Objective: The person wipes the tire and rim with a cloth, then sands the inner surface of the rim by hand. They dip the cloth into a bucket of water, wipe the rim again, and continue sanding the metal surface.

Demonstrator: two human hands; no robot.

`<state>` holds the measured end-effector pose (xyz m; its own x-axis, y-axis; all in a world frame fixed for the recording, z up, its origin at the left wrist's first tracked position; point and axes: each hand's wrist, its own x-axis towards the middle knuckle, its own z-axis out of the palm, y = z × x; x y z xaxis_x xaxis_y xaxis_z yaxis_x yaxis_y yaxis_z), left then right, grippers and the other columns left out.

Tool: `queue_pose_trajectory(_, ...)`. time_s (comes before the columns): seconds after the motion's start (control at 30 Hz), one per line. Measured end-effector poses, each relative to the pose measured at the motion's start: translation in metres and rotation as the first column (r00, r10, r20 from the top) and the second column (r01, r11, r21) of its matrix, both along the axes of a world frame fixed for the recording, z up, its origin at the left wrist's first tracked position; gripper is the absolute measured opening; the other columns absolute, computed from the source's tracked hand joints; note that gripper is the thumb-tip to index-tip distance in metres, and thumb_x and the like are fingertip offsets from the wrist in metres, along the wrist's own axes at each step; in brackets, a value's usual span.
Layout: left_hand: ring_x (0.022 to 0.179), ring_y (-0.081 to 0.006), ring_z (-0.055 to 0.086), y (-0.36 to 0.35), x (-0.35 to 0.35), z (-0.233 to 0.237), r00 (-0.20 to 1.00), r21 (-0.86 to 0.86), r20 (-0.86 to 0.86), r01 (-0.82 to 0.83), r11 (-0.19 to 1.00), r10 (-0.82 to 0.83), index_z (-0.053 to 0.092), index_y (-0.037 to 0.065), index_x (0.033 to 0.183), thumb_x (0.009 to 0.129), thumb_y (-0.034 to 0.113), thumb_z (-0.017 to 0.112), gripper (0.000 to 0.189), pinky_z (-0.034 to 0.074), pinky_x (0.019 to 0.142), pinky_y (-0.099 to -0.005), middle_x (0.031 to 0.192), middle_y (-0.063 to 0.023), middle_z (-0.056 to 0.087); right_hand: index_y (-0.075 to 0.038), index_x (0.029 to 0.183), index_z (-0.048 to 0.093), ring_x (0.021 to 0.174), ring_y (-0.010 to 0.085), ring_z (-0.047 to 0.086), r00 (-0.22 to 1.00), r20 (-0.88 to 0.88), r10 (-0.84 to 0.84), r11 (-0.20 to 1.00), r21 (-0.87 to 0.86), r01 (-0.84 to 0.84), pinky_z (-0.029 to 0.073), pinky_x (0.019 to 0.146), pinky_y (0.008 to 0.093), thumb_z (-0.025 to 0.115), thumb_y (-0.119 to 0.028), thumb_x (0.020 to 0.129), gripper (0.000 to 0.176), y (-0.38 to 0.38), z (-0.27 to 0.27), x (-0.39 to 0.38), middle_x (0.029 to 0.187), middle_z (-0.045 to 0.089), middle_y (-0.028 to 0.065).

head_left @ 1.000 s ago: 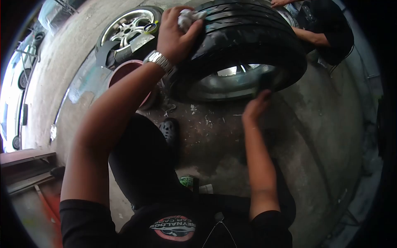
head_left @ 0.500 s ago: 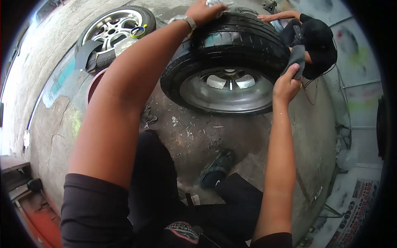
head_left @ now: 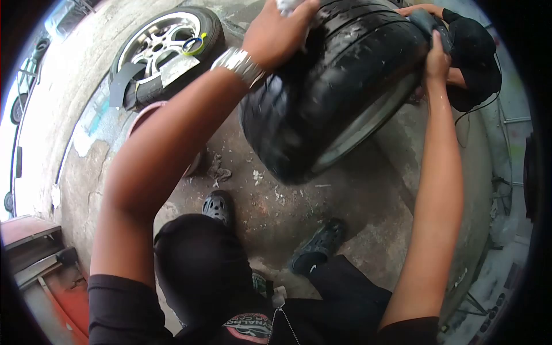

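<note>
A black tyre on a silver rim (head_left: 336, 92) stands before me, tilted and blurred, its tread wet. My left hand (head_left: 279, 35) is at its upper left side, fingers closed on a white crumpled cloth (head_left: 287, 6) partly cut off by the top edge. A silver watch band circles that wrist. My right hand (head_left: 437, 63) is at the tyre's upper right edge, its thumb pressing a dark grey piece of sandpaper (head_left: 424, 23). Its other fingers are mostly hidden behind the thumb and the tyre.
Another wheel (head_left: 158, 49) lies at the upper left, with a yellow tape roll (head_left: 194, 44) and grey sheets (head_left: 125, 80) on it. A person in black (head_left: 471, 57) crouches at the right. A pinkish container (head_left: 142, 118) is partly behind my left arm. A crumpled rag (head_left: 218, 171) lies on the concrete floor.
The tyre has turned and tilted, with its lower end swung toward me and the rim face now mostly out of sight. My right hand has moved up and right with the sandpaper.
</note>
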<state>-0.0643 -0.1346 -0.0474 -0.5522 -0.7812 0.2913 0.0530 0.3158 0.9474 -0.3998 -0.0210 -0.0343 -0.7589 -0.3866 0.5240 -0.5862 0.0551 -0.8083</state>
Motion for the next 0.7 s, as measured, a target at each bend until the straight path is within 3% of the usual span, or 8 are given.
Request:
queue_pose_trajectory(0.1, 0.064, -0.0128, 0.063, 0.011, 0.028, -0.003, 0.994, 0.266, 0.044, 0.087, 0.96, -0.102, 0.064, 0.008, 0.099, 0.101, 0.04, 0.058, 0.033, 0.05, 0.056, -0.027, 0.084, -0.0045, 0.068, 0.008, 0.127, 0.063, 0.113, 0.0222, 0.063, 0.975, 0.074, 0.211, 0.976, 0.032, -0.214, 0.046, 0.098, 0.0325, 0.054, -0.037, 0.103, 0.052, -0.044, -0.001, -0.015, 0.123, 0.069, 0.0143)
queue_pose_trajectory(0.17, 0.083, -0.008, 0.064, 0.003, 0.053, -0.001, 0.984, 0.471, 0.115, 0.068, 0.879, -0.138, 0.066, 0.005, 0.109, 0.099, 0.038, 0.058, 0.036, 0.05, 0.072, -0.0252, 0.092, -0.0033, 0.069, 0.004, 0.122, 0.066, 0.108, 0.026, 0.063, 0.915, -0.078, 0.395, 0.9, -0.164, -0.403, 0.047, 0.095, 0.0354, 0.052, -0.036, 0.104, 0.046, -0.068, 0.003, 0.028, 0.113, 0.071, 0.0105)
queue_pose_trajectory(0.23, 0.079, -0.0079, 0.062, -0.003, 0.059, -0.017, 0.995, 0.659, -0.097, 0.08, 0.748, -0.021, 0.066, 0.003, 0.108, 0.1, 0.035, 0.056, 0.035, 0.047, 0.068, -0.0229, 0.093, -0.0025, 0.069, 0.003, 0.121, 0.068, 0.11, 0.0245, 0.062, 0.589, 0.557, 0.585, 0.72, -0.023, -0.694, 0.046, 0.095, 0.0351, 0.053, -0.037, 0.103, 0.046, -0.09, 0.013, 0.021, 0.117, 0.071, 0.01)
queue_pose_trajectory(0.3, 0.079, -0.0109, 0.063, -0.015, 0.073, -0.033, 0.973, 0.693, -0.227, 0.133, 0.708, 0.041, 0.066, 0.005, 0.11, 0.101, 0.033, 0.054, 0.032, 0.049, 0.069, -0.025, 0.094, -0.0039, 0.07, 0.003, 0.12, 0.069, 0.107, 0.0234, 0.063, 0.797, 0.359, 0.486, 0.815, 0.144, -0.562, 0.047, 0.093, 0.034, 0.055, -0.039, 0.102, 0.048, -0.099, 0.027, 0.082, 0.115, 0.071, 0.0117)
queue_pose_trajectory(0.37, 0.089, -0.0162, 0.069, -0.017, 0.087, -0.041, 0.958, 0.748, -0.287, 0.215, 0.628, 0.014, 0.065, 0.006, 0.114, 0.103, 0.034, 0.052, 0.033, 0.055, 0.08, -0.0297, 0.1, -0.0068, 0.072, 0.001, 0.119, 0.069, 0.101, 0.0226, 0.064, 0.524, 0.196, 0.829, 0.526, 0.045, -0.849, 0.047, 0.091, 0.0325, 0.056, -0.042, 0.101, 0.049, -0.158, -0.006, 0.078, 0.111, 0.072, 0.0125)
queue_pose_trajectory(0.43, 0.093, -0.018, 0.07, 0.01, 0.109, -0.035, 0.961, 0.835, -0.268, 0.198, 0.513, 0.065, 0.064, 0.005, 0.115, 0.104, 0.035, 0.052, 0.034, 0.057, 0.087, -0.0322, 0.104, -0.008, 0.073, 0.002, 0.115, 0.069, 0.095, 0.0213, 0.064, 0.701, 0.089, 0.708, 0.683, 0.166, -0.711, 0.048, 0.086, 0.0326, 0.055, -0.04, 0.101, 0.046, -0.164, -0.015, 0.126, 0.105, 0.071, 0.0097)
queue_pose_trajectory(0.5, 0.1, -0.023, 0.071, 0.024, 0.127, -0.045, 0.953, 0.851, -0.287, 0.205, 0.484, 0.1, 0.064, 0.004, 0.121, 0.104, 0.036, 0.054, 0.038, 0.058, 0.091, -0.0391, 0.113, -0.0123, 0.072, 0.002, 0.116, 0.068, 0.094, 0.0214, 0.064, 0.568, 0.364, 0.738, 0.633, -0.083, -0.77, 0.048, 0.086, 0.0342, 0.054, -0.04, 0.102, 0.046, -0.132, -0.017, 0.165, 0.104, 0.071, 0.0096)
queue_pose_trajectory(0.7, 0.093, -0.0158, 0.07, 0.05, 0.174, -0.093, 0.961, 0.864, -0.182, 0.057, 0.5, 0.206, 0.058, 0.009, 0.109, 0.1, 0.033, 0.066, 0.026, 0.058, 0.08, -0.0336, 0.104, -0.0051, 0.068, 0.004, 0.126, 0.066, 0.111, 0.0217, 0.065, 0.941, 0.202, 0.27, 0.893, 0.312, -0.323, 0.046, 0.098, 0.0333, 0.052, -0.056, 0.101, 0.066, 0.061, -0.094, 0.096, 0.12, 0.07, 0.0147)
